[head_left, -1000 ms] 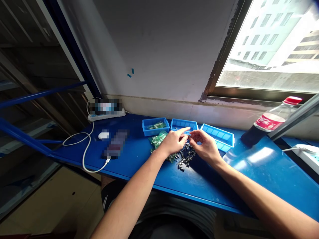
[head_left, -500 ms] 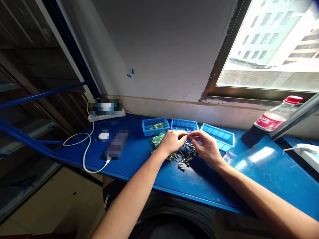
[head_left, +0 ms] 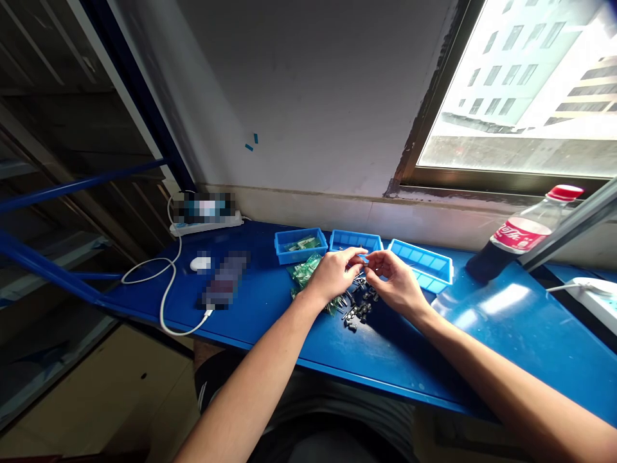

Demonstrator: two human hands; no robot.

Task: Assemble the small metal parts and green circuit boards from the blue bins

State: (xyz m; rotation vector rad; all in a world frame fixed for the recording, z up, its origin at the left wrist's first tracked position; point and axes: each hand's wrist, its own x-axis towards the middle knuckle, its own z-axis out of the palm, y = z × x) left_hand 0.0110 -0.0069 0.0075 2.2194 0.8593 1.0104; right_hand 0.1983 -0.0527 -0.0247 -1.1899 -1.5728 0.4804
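Note:
My left hand (head_left: 336,272) and my right hand (head_left: 391,278) meet fingertip to fingertip over the blue table, in front of the middle blue bin (head_left: 355,242). Both hands are closed in a pinch; whatever sits between the fingertips is too small and too hidden to name. Beneath them lies a loose pile of small dark metal parts with shiny ends (head_left: 357,312). Beside the left wrist is a heap of green plastic packets (head_left: 304,271), with thin metal pins poking out at its lower right, partly covered by the hand.
A left blue bin (head_left: 301,255) holds green packets; a right blue bin (head_left: 436,280) stands behind my right hand. A cola bottle (head_left: 523,235) is at the far right. On the left lie a blurred phone (head_left: 225,280), a white cable (head_left: 166,315) and a small white object (head_left: 196,263).
Both hands stay in nearly the same place. The left fingers straightened at first, drew in to the right fingertips half a second ago, and now lift slightly again.

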